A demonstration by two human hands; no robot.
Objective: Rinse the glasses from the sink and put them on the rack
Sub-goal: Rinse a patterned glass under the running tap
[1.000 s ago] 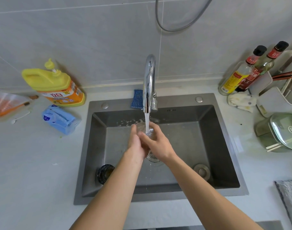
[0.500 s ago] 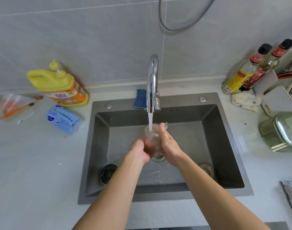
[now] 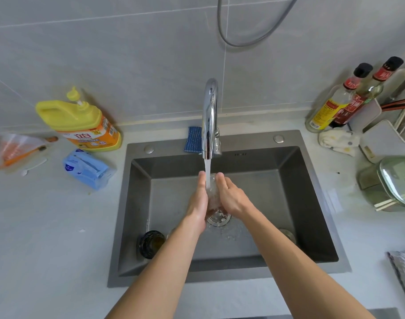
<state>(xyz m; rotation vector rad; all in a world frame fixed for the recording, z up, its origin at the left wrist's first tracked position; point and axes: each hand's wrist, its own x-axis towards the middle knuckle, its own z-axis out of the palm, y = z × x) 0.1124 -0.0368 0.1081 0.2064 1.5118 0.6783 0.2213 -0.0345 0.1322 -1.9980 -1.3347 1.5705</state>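
Pressing in from both sides, the left hand [image 3: 198, 199] and the right hand [image 3: 229, 195] clamped a clear glass [image 3: 212, 194] between their palms, fingers stretched up toward twelve o'clock rather than curled. The glass sat at the centre of the sink [image 3: 312, 203], directly under the chrome faucet [image 3: 210, 118], and a stream of water [image 3: 207, 169] ran straight down onto it between the fingertips. Just below the hands, toward six o'clock, lay the metal drain strainer [image 3: 218, 218], with water splashing on the basin floor around it. At about eight o'clock in the basin, beside the left forearm, stood a dark glass [image 3: 152, 244], apart from the hands. A blue sponge [image 3: 192, 139] leaned on the sink ledge at twelve o'clock, just left of the faucet. On the counter at ten o'clock stood a yellow detergent bottle [image 3: 81, 120], with a blue packet [image 3: 88, 168] in front of it. At two o'clock two sauce bottles [image 3: 342, 102] stood against the wall, a crumpled cloth [image 3: 337, 140] near their base. At three o'clock a green lidded pot [image 3: 395, 183] rested on the counter
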